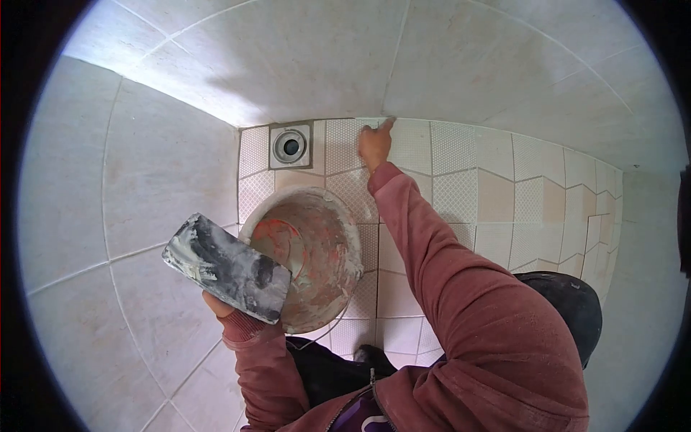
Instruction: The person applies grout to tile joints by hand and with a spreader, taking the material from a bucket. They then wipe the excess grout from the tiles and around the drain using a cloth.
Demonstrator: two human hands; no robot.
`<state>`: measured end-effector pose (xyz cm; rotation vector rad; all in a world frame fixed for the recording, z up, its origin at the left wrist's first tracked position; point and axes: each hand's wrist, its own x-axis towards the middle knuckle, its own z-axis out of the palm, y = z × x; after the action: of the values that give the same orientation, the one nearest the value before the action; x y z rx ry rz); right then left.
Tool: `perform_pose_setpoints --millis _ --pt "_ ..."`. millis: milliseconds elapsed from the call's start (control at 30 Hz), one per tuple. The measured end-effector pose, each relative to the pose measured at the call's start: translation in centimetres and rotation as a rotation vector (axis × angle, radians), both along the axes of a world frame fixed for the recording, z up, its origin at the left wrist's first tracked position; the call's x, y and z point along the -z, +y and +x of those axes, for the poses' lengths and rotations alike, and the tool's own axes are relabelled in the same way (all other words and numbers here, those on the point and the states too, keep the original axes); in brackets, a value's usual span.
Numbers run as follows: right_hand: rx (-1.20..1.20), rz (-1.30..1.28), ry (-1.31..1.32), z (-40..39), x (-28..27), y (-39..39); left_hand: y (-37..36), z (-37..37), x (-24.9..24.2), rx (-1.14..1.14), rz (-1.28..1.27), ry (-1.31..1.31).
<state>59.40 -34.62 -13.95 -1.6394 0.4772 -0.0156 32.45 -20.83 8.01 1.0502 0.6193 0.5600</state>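
Note:
My left hand (218,305) is under a dark rectangular board (230,266) smeared with whitish paste and holds it up, tilted, over the left rim of a bucket. The paste lies thickest at the board's upper left end. My right hand (375,144) reaches to the joint where the patterned floor tiles (410,144) meet the wall (324,65). Its index finger is stretched out and touches that joint, while the other fingers are curled in. A white line runs along the joint near the fingertip. Whether the curled fingers hold anything is hidden.
The round bucket (338,237), stained with paste and orange marks inside, stands on the floor below a square metal drain (291,147). A tiled wall (165,158) rises at the left. A black rounded object (568,302) is at the right beside my arm.

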Motion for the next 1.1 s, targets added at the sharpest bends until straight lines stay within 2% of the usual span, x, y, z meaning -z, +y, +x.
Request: perform_pose_setpoints --millis 67,133,300,367,467,500,567,600,667,733,767,833,967,1000,1067,1100 --pt "-0.043 -0.047 0.009 0.2 0.2 0.8 0.2 -0.2 0.2 -0.022 0.002 0.016" --pt "-0.145 0.010 0.034 0.2 0.7 2.8 1.3 -0.8 1.0 -0.034 0.045 0.039" --pt "-0.240 0.036 0.122 -0.1 -1.8 8.0 0.7 -0.7 0.4 -0.023 0.028 0.000" --pt "-0.313 0.051 0.031 0.3 0.1 9.8 1.2 -1.1 0.7 -0.026 0.006 -0.002" --pt "-0.450 0.014 -0.115 0.7 2.4 9.6 1.9 -1.3 1.3 -0.022 0.138 0.063" --pt "-0.453 0.013 -0.116 0.6 3.1 8.9 2.2 -1.5 1.6 0.003 0.139 0.060" --pt "-0.235 -0.151 -0.024 -1.5 -0.2 4.9 1.7 -1.3 1.2 0.024 0.143 0.060" --pt "-0.237 -0.150 -0.021 -1.8 -0.5 3.7 0.5 -0.8 0.2 -0.008 0.097 0.028" --pt "-0.041 -0.116 0.055 -2.0 -0.6 2.0 0.5 -0.8 0.2 -0.038 0.047 -0.005" --pt "-0.109 -0.108 0.118 -1.6 -1.0 2.0 2.2 -1.5 1.7 0.019 0.318 0.205" --pt "-0.180 -0.095 0.183 -1.3 -1.2 2.2 2.5 -1.8 2.0 0.023 0.314 0.202" --pt "-0.195 -0.129 0.117 -0.4 0.7 3.0 2.8 -1.9 2.2 0.039 -0.016 0.030" --pt "-0.203 -0.142 0.045 0.5 0.0 3.6 1.4 -0.9 0.7 0.004 -0.014 0.038" --pt "-0.201 -0.144 0.047 0.6 1.2 3.7 1.2 -0.8 0.6 -0.006 -0.015 0.032" --pt "-0.300 -0.221 -0.187 1.1 5.5 4.3 0.7 -0.5 0.1 -0.016 -0.016 0.026" --pt "-0.300 -0.219 -0.189 1.0 5.8 4.0 0.4 -0.3 -0.2 -0.030 -0.054 0.009"
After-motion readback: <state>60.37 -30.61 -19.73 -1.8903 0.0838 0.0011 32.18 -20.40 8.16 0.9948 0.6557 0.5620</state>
